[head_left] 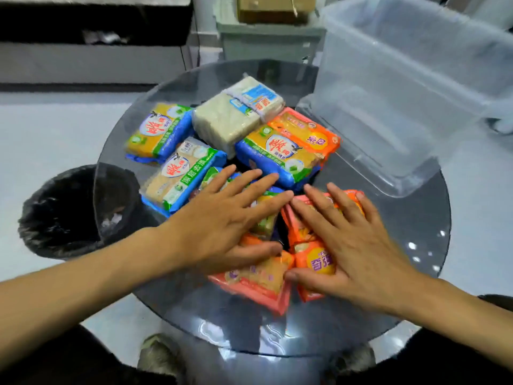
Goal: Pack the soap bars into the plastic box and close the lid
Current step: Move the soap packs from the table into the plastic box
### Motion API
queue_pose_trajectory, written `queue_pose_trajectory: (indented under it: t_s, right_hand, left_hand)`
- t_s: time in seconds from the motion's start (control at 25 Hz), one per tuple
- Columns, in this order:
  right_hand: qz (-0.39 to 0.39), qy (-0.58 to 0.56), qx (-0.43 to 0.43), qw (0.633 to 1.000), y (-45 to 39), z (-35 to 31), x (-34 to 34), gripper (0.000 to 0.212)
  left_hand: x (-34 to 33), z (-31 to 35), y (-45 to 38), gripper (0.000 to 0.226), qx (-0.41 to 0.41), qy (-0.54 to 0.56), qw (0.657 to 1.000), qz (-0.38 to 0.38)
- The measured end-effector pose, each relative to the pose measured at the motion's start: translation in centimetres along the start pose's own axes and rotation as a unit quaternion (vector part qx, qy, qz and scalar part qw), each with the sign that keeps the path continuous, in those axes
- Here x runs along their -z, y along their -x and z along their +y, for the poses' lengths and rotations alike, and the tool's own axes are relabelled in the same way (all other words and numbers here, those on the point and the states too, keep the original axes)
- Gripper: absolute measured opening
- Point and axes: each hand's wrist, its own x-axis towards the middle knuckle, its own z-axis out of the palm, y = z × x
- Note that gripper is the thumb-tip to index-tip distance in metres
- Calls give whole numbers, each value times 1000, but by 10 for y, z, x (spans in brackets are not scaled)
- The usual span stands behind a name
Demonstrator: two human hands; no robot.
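Landmark for all places: round grey glass table (402, 273), seen from above.

1. Black bin lined with a black plastic bag (63, 215): on the floor, touching or just beside the table's left edge, partly seen through the glass.
2. Blue, green and yellow wrapped soap bar (158, 132): on the table's left part, toward the far side.
3. Second blue-and-green wrapped soap bar (180, 176): just nearer than item 2, tilted, overlapping it slightly.
4. Left hand (222, 218): over the table's centre, palm down, fingers (249, 187) spread flat, lying on a green-and-blue pack mostly hidden beneath it; the thumb touches item 5. Nothing is pinched.
5. Orange-pink wrapped soap bar (258, 284): on the table's near centre, between the two hands.
6. Pale beige soap block in clear wrap with a blue label (236, 115): at the table's far centre, resting on neighbouring packs.
7. Blue, yellow and green wrapped soap bar with a red logo (280, 157): right of centre, just nearer than item 6.
8. Orange wrapped soap bar with a yellow patch (308, 132): just beside item 7, partly under it.
9. Right hand (352, 245): over the table's near right, palm down, fingers (319, 201) spread, pressing on orange wrapped soap bars (316, 262); the thumb lies along their near edge.
10. Clear plastic box (402, 93): on the table's far right edge, tilted, open, no soap inside. Every soap bar lies on the table, outside it.
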Motion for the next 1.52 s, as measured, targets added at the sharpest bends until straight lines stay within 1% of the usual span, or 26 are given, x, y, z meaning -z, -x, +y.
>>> queue_pose_trajectory:
  t_s: [0.04, 0.12, 0.16, 0.24, 0.32, 0.36, 0.4, 0.48, 0.56, 0.64, 0.72, 0.76, 0.84, 0.92, 1.0, 1.04, 1.12, 1.2, 1.28, 1.32, 1.4, 1.44, 1.52]
  right_hand:
    - [-17, -11, -10, 1000, 0, 0, 1, 101]
    - [-32, -30, -22, 999, 3, 0, 7, 102]
    - [-34, -35, -5, 999, 5, 0, 12, 103]
    - [-30, 4, 54, 998, 19, 2, 24, 100]
    - [1, 49, 110, 993, 35, 8, 33, 83]
    - [2, 59, 128, 990, 40, 11, 33, 74]
    - [-3, 64, 134, 989, 43, 13, 31, 68]
    - [-10, 60, 108, 992, 44, 15, 26, 70]
    - [-5, 70, 84, 994, 38, 14, 25, 75]
    - [-25, 77, 81, 993, 32, 11, 28, 79]
    - [-54, 45, 95, 993, 32, 13, 33, 77]
    - [-56, 16, 96, 994, 34, 16, 36, 73]
    - [-35, -48, 80, 995, 34, 22, 51, 68]
    - [-1, -80, 67, 995, 26, 28, 71, 68]
    - [18, -70, 60, 996, 16, 33, 92, 69]
    - [25, -65, 57, 996, 12, 36, 102, 70]
    - [54, -72, 56, 994, 7, 46, 126, 71]
    - [92, -75, 54, 991, 0, 65, 155, 69]
    - [125, -42, 30, 991, -13, 92, 188, 70]
    - [127, -22, 11, 992, -21, 109, 202, 72]
    - [96, 11, -33, 995, -37, 143, 222, 76]
    - [71, 30, -48, 996, -45, 156, 229, 75]
    - [7, 79, -51, 996, -63, 176, 231, 69]
  left_hand:
    - [2, 2, 1, 79, 14, 1, 1000, -20]
    - [9, 7, 4, 78, 32, -40, 998, -25]
    - [14, 11, 6, 77, 14, -58, 998, -18]
    - [30, 23, 12, 74, -39, -63, 997, -13]
    - [41, 30, 19, 66, -88, -43, 995, -3]
    - [41, 31, 23, 64, -102, -34, 994, -23]
    - [39, 32, 27, 67, -98, -36, 993, -55]
    - [31, 33, 33, 77, -59, -56, 992, -97]
    - [31, 37, 31, 78, -31, -82, 990, -114]
    - [33, 38, 29, 75, -17, -77, 990, -115]
    - [37, 36, 33, 74, -13, -43, 995, -94]
    - [43, 33, 36, 73, -6, -17, 997, -75]
    - [61, 20, 34, 75, 25, 38, 999, -19]
    - [81, 8, 22, 78, 45, 42, 998, 10]
    - [95, 7, 6, 81, 53, 21, 998, 5]
    - [99, 7, -1, 81, 56, 17, 998, 15]
    - [113, 8, -20, 83, 63, 18, 996, 65]
    - [137, 8, -47, 84, 88, 36, 987, 127]
    - [166, 7, -86, 78, 124, 56, 973, 188]
    - [178, 7, -108, 72, 143, 64, 964, 215]
    - [196, 8, -158, 60, 183, 82, 948, 246]
    - [202, 8, -184, 58, 208, 92, 942, 244]
    - [203, 12, -237, 64, 262, 149, 931, 208]
